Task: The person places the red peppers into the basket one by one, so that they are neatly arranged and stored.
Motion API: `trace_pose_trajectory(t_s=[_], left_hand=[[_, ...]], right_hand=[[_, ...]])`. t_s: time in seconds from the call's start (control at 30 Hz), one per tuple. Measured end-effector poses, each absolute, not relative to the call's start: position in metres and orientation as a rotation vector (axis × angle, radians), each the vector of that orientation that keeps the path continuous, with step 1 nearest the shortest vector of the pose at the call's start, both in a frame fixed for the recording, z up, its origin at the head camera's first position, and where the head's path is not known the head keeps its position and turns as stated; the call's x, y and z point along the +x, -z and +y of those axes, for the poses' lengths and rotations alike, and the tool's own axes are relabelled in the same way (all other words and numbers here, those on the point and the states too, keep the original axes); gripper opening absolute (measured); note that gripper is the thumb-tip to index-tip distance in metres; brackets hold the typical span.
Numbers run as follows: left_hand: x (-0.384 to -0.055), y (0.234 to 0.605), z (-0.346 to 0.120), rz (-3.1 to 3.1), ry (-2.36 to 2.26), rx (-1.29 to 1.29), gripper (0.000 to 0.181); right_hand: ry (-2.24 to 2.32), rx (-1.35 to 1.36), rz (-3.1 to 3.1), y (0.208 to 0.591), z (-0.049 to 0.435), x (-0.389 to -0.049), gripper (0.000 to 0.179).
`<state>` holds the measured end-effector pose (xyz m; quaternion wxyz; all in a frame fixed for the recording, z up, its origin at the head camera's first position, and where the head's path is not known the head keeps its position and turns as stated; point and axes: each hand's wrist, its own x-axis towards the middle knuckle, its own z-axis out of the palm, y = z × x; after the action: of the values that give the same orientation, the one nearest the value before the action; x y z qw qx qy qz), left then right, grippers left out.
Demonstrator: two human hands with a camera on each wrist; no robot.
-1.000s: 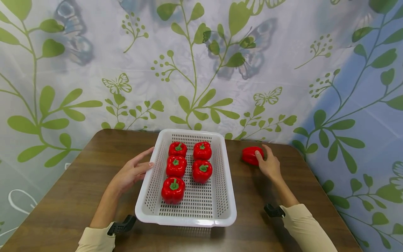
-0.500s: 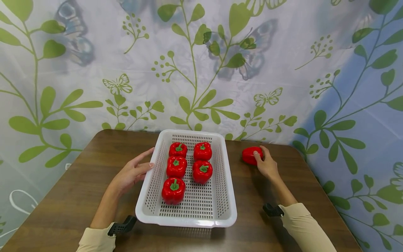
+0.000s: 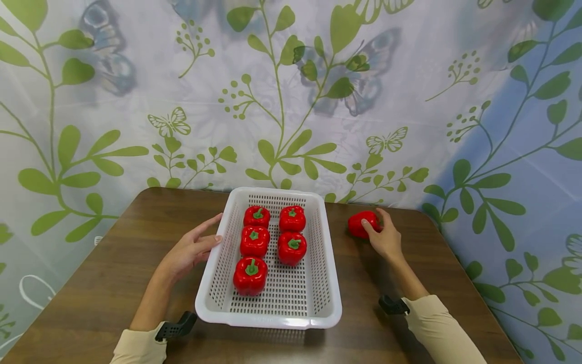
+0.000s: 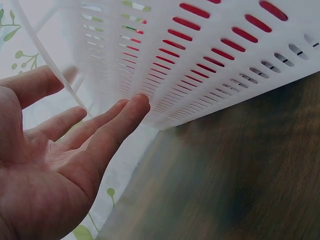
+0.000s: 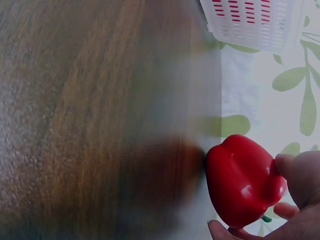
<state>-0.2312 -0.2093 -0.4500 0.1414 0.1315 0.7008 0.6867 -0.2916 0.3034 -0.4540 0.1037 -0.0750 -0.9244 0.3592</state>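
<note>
My right hand (image 3: 385, 238) pinches a red bell pepper (image 3: 362, 224) between thumb and fingers, right of the basket. In the right wrist view this bell pepper (image 5: 244, 182) lies on its side, its green stem (image 5: 266, 218) toward the palm; whether it touches the table cannot be told. A white perforated plastic basket (image 3: 269, 319) stands mid-table. Several red bell peppers sit in it stem up: three in the left column, two in the right. Straight fingers of my left hand (image 3: 188, 251) touch the basket's left side; the left wrist view shows fingertips (image 4: 142, 101) against its slotted wall.
The brown wooden table (image 3: 123, 247) reaches back to a hanging cloth (image 3: 204, 91) printed with leaves and butterflies. A white cord (image 3: 28, 293) hangs beyond the left table edge. Bare basket floor shows at its front right.
The bell pepper in my right hand has turned and shifted slightly left, with the thumb moving along. The left hand, the basket and the bell peppers in it stay in place.
</note>
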Motion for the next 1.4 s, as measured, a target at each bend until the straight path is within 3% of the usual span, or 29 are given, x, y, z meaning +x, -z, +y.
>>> trace_pose_trajectory(t_s=[0.9,1.4], left_hand=[[-0.228,0.448,-0.209,2.042,-1.978,0.385,0.071],[-0.228,0.45,-0.209,2.049,-1.985,0.374,0.07]], right_hand=[[-1.042,-0.101,-2.758,0.41,0.288,-0.269,0.083],[-1.013,0.003,-2.779,0.395,0.278,-0.262,0.079]])
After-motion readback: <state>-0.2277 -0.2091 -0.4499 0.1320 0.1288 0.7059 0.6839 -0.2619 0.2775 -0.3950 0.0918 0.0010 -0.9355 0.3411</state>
